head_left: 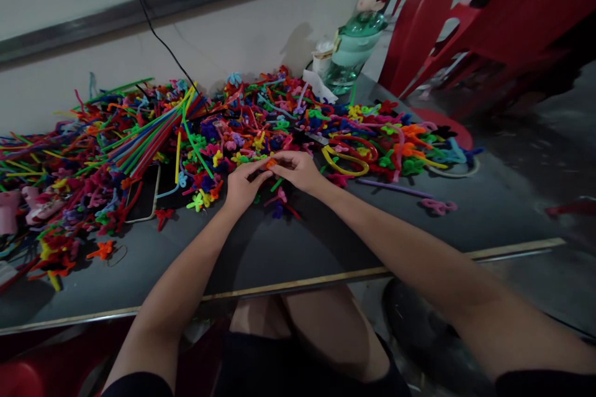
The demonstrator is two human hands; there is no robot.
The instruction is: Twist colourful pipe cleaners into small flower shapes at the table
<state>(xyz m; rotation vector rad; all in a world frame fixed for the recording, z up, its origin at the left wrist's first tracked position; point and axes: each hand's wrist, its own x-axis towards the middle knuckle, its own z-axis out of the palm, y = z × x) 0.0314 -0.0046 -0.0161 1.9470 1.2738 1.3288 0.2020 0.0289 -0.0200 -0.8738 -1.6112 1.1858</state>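
Both hands meet at the middle of the dark table, in front of the heap. My left hand point(243, 185) and my right hand point(302, 170) pinch a small orange pipe-cleaner piece point(270, 163) between thumbs and fingertips. Its full shape is hidden by the fingers. Just below them on the table lie pink, red and blue pipe-cleaner pieces point(280, 198). To the right of my right hand are scissors with yellow and red handles point(347, 164). A yellow-green twisted pipe-cleaner shape point(198, 201) lies left of my left hand.
A long heap of coloured pipe cleaners point(261, 105) runs along the wall. A bundle of straight pipe cleaners point(153, 133) rests over a phone point(143, 193). At the back stands a green bottle point(351, 53) with a figure-head top. Red plastic chairs point(421, 31) stand right of the table point(288, 254).
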